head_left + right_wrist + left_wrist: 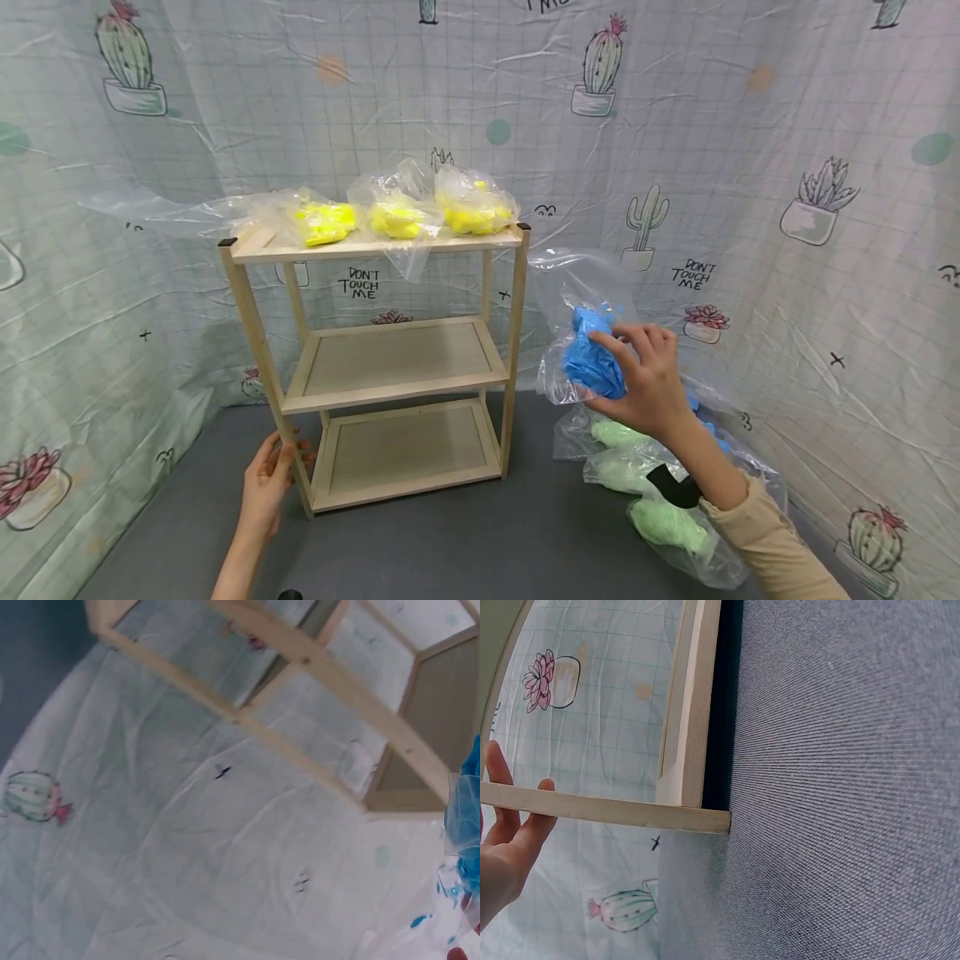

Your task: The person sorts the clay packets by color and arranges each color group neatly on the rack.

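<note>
A three-tier wooden shelf (pixel 397 399) stands on the grey surface. My left hand (pixel 264 483) grips its front left post (pixel 607 808) low down, with fingers behind the wood. To the right of the shelf, my right hand (pixel 651 387) holds up a clear plastic bag of blue material (pixel 592 362), pinched between thumb and fingers. At the right edge of the right wrist view, part of that blue material (pixel 471 862) shows close to the shelf's frame. On the top tier lie three clear bags of yellow material, left (pixel 326 223), middle (pixel 395 218) and right (pixel 474 217).
Several bags of light green material (pixel 671 525) lie on the surface at the right, below my right forearm. Bags with blue bits (pixel 716 435) lie behind them. A cactus-print curtain (pixel 720 125) surrounds the work area. A small black object (pixel 290 594) shows at the bottom edge.
</note>
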Demonstrator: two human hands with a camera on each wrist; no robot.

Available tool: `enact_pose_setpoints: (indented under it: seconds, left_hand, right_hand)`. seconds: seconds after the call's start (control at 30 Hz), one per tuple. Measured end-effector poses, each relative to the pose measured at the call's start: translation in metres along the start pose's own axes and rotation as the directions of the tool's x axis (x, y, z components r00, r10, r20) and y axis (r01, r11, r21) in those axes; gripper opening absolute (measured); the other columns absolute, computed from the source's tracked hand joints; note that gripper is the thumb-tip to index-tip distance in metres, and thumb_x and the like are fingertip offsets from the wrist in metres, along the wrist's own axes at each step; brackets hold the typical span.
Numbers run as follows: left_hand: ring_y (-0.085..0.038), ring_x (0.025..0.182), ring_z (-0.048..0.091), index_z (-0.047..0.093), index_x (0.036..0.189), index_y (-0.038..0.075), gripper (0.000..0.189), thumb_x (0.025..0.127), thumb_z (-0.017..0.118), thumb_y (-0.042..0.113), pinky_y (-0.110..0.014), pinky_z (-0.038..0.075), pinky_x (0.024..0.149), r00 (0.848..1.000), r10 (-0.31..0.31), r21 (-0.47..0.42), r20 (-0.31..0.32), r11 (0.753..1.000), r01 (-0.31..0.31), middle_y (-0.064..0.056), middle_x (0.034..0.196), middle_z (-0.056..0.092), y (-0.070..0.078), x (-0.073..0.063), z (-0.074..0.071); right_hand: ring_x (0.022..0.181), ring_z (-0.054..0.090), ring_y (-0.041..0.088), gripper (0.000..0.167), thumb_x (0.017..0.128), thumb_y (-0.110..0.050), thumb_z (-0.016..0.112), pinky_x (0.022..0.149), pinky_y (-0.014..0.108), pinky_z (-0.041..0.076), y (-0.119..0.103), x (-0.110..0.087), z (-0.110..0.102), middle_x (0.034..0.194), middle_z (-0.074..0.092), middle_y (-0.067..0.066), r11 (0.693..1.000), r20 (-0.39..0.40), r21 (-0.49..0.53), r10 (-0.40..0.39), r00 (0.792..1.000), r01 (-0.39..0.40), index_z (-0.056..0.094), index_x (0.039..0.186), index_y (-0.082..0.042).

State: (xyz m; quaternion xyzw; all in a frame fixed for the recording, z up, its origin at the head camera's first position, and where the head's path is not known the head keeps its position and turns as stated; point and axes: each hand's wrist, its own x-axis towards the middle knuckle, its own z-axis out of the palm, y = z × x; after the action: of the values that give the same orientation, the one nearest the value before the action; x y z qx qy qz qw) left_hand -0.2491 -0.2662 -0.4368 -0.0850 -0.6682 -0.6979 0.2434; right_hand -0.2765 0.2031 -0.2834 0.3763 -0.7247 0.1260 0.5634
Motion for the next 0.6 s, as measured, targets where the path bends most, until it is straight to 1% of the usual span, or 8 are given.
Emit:
enact_pose_setpoints:
  seconds: [0.1, 0.2, 0.33, 0.47, 0.53, 0.6]
  left_hand:
    - [-0.001, 0.076, 0.064, 0.051, 0.116, 0.019, 0.025, 0.095, 0.039, 0.013, -0.020, 0.047, 0.060, 1.000, -0.004, 0.010, -0.003, 1.000, 0.004, 0.014, 0.087, 0.066, 0.000, 0.000, 0.000]
    - [-0.001, 0.077, 0.064, 0.051, 0.116, 0.019, 0.025, 0.095, 0.039, 0.013, -0.020, 0.047, 0.060, 1.000, -0.006, 0.018, -0.007, 1.000, 0.006, 0.015, 0.086, 0.066, 0.001, 0.000, 0.000]
    - [0.000, 0.077, 0.064, 0.051, 0.117, 0.019, 0.026, 0.095, 0.039, 0.013, -0.020, 0.047, 0.061, 1.000, -0.006, 0.025, -0.004, 1.000, 0.006, 0.015, 0.087, 0.066, 0.001, 0.000, 0.000]
    - [-0.001, 0.077, 0.064, 0.051, 0.116, 0.019, 0.025, 0.095, 0.039, 0.013, -0.019, 0.048, 0.062, 1.000, -0.007, 0.012, -0.001, 1.000, 0.007, 0.014, 0.087, 0.066, 0.001, 0.001, 0.000]
    - [-0.001, 0.077, 0.064, 0.051, 0.116, 0.019, 0.025, 0.095, 0.039, 0.012, -0.019, 0.048, 0.062, 1.000, -0.005, 0.007, 0.002, 1.000, 0.005, 0.014, 0.087, 0.066, 0.001, 0.000, 0.000]
    - [-0.001, 0.077, 0.065, 0.051, 0.116, 0.020, 0.025, 0.095, 0.039, 0.012, -0.019, 0.048, 0.063, 1.000, -0.008, 0.008, 0.002, 1.000, 0.008, 0.015, 0.087, 0.066, 0.001, -0.001, 0.000]
  right_hand:
    - [0.082, 0.041, 0.033, 0.059, 0.079, -0.058, 0.050, 0.073, 0.051, 0.025, -0.010, 0.005, 0.000, 0.094, 0.050, 0.018, 1.000, -0.038, 0.016, -0.025, 0.999, 0.026, 0.054, 0.108, -0.008]
    - [0.082, 0.040, 0.032, 0.057, 0.080, -0.058, 0.048, 0.072, 0.051, 0.025, -0.020, 0.008, 0.004, 0.094, 0.050, 0.018, 0.997, -0.041, 0.033, -0.069, 0.997, 0.070, 0.054, 0.107, -0.008]
    - [0.084, 0.041, 0.030, 0.055, 0.082, -0.058, 0.044, 0.073, 0.051, 0.026, -0.034, 0.013, 0.014, 0.096, 0.051, 0.017, 0.989, 0.002, 0.056, -0.137, 0.991, 0.137, 0.054, 0.109, -0.011]
    - [0.087, 0.041, 0.028, 0.055, 0.083, -0.059, 0.041, 0.076, 0.051, 0.027, -0.049, 0.018, 0.029, 0.101, 0.050, 0.014, 0.982, 0.074, 0.061, -0.181, 0.981, 0.177, 0.051, 0.115, -0.015]
    - [0.089, 0.042, 0.026, 0.056, 0.078, -0.057, 0.053, 0.078, 0.051, 0.028, -0.056, 0.020, 0.038, 0.104, 0.050, 0.013, 0.980, 0.112, 0.059, -0.194, 0.975, 0.188, 0.049, 0.118, -0.017]
    - [0.090, 0.042, 0.026, 0.062, 0.070, -0.053, 0.065, 0.079, 0.051, 0.029, -0.062, 0.023, 0.047, 0.106, 0.049, 0.012, 0.978, 0.132, 0.064, -0.204, 0.970, 0.197, 0.049, 0.119, -0.018]
